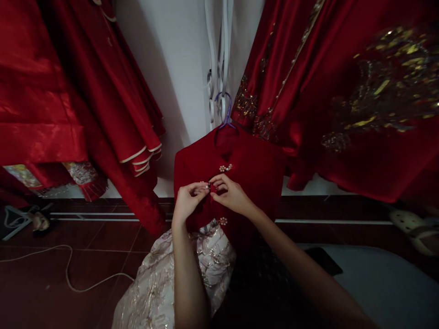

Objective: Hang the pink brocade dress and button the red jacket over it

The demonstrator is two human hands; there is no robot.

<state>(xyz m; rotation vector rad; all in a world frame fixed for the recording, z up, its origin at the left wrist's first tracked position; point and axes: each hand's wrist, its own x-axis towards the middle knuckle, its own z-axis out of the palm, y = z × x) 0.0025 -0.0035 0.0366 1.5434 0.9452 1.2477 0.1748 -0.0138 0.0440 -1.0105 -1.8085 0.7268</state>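
A dark red garment [254,164] hangs in front of me on a purple hanger [227,114]. Its front carries pearl flower fastenings, one pearl clasp [225,168] above my hands and a second pearl clasp [222,221] below them. My left hand [189,201] and my right hand [230,192] meet at the middle of the garment's front, fingertips pinched around a small fastening that they mostly cover. Under my left forearm lies a pale brocade cloth [151,283] with gold pattern, touching the garment's lower front.
Red clothes with pale trim [137,132] hang at the left, and a sequined red gown [380,100] hangs at the right. A white cable [72,274] runs over the tiled floor. A dark phone-like slab [324,260] rests on a grey surface [377,283]; a pale clog [408,226] is beyond.
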